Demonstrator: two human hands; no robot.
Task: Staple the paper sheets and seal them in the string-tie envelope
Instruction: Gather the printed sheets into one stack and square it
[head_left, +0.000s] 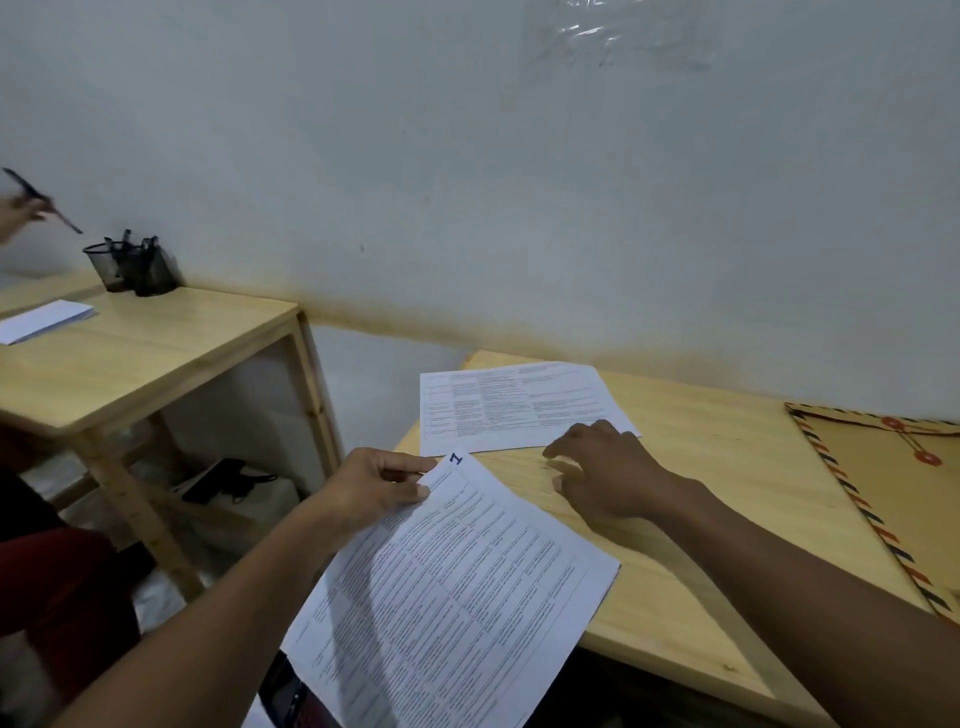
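My left hand (376, 486) pinches the top left corner of a printed sheet (457, 597) marked with a blue "1"; the sheet hangs partly off the table's near left edge. My right hand (605, 470) rests palm down on the wooden table (727, 467), fingers spread, its fingertips at the lower edge of a second printed sheet (519, 405) lying flat near the wall. A brown string-tie envelope (893, 488) with red discs and a striped border lies at the table's right side. No stapler is visible.
A second wooden table (130, 358) stands to the left with black mesh pen holders (132, 267) and a white paper stack (44, 319). Another person's hand (18, 213) holds a pen at the far left. A white wall runs behind both tables.
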